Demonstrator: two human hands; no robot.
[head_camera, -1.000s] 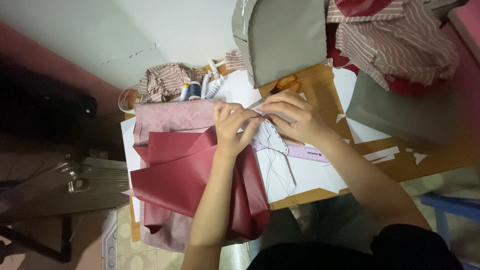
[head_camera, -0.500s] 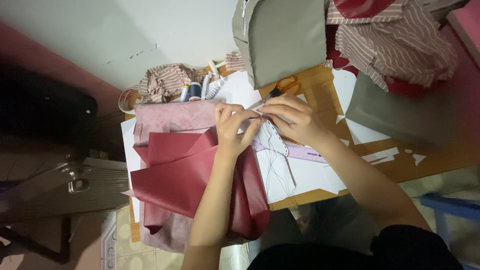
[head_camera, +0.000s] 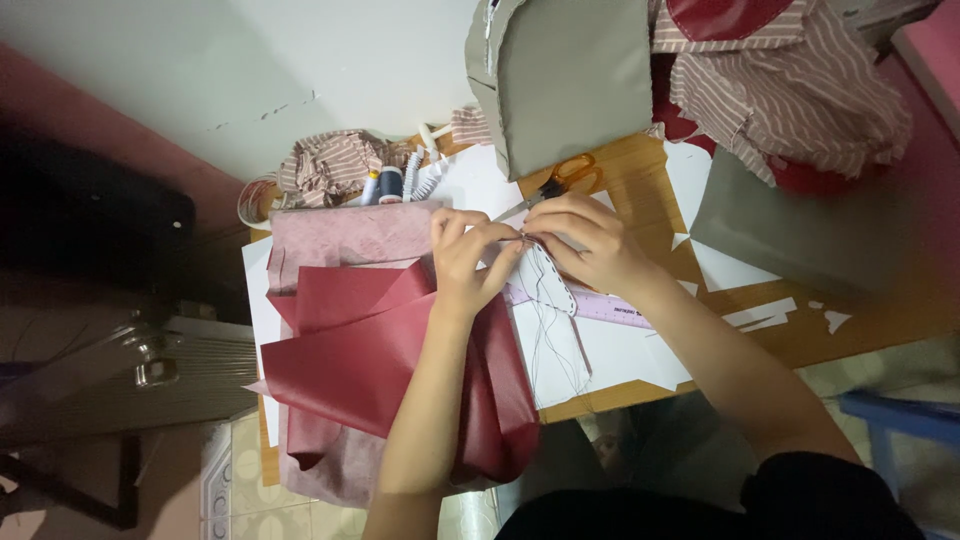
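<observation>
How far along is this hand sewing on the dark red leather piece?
Done: dark red pieces lie cut and folded on the table, with scissors set aside. In hand: the left hand and right hand pinch together at one small spot, with thread hanging below. Left: the stitching itself is too small to see, so I cannot tell how much seam remains.
</observation>
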